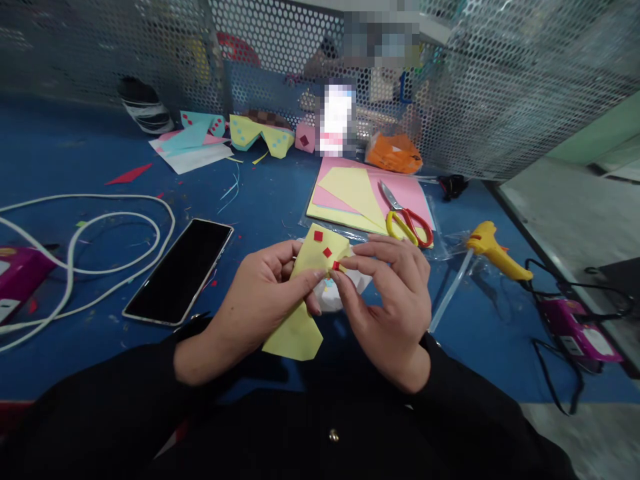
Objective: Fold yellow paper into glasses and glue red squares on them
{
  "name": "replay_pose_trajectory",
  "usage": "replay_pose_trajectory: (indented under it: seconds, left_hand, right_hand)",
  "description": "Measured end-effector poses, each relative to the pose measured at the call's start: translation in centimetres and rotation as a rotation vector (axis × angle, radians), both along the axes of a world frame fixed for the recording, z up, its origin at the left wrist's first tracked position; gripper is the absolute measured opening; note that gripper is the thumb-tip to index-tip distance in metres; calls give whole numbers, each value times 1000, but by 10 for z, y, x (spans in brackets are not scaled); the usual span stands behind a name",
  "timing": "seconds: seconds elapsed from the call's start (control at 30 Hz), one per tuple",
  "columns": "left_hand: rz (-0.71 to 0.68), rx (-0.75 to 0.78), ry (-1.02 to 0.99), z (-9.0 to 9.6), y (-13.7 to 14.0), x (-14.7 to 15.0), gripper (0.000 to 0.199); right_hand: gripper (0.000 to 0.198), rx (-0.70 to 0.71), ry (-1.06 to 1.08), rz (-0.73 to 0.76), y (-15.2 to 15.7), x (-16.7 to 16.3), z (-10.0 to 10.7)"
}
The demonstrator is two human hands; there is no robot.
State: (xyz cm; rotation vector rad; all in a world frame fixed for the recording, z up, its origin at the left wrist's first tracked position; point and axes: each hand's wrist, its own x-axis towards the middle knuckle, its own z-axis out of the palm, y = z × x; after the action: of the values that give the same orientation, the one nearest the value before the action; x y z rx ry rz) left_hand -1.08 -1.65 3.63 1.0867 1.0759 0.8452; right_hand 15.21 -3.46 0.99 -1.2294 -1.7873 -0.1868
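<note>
A yellow paper cutout (299, 333), shaped like a mask, is pinched in my left hand (265, 287) between thumb and fingers. Small red paper diamonds (327, 253) sit on its upper part. My right hand (393, 293) has thumb and index finger closed on a red paper square (336, 265) at the cutout's right edge. Behind and below the hands is a white crumpled piece (333, 300), partly hidden by the fingers. Scissors (407, 220) with red and yellow handles lie on the paper stack (325, 200) beyond my right hand.
A phone (180, 270) and a white cable (167, 220) lie on the left. Folded paper masks (263, 135) stand by the mesh panel (285, 40). To the right are a yellow glue gun (500, 252), a purple box (575, 327) and black cords. An orange packet (395, 153) sits at the back.
</note>
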Motion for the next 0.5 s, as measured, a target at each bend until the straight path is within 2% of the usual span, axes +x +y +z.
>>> replay_pose_trajectory:
  seconds: [0.3, 0.5]
  left_hand:
    - [7, 38, 24, 2, -1, 0, 14]
    - [-8, 11, 13, 2, 1, -1, 13]
  right_hand:
    - [13, -9, 18, 14, 0, 0, 1]
    - [11, -22, 15, 18, 0, 0, 3]
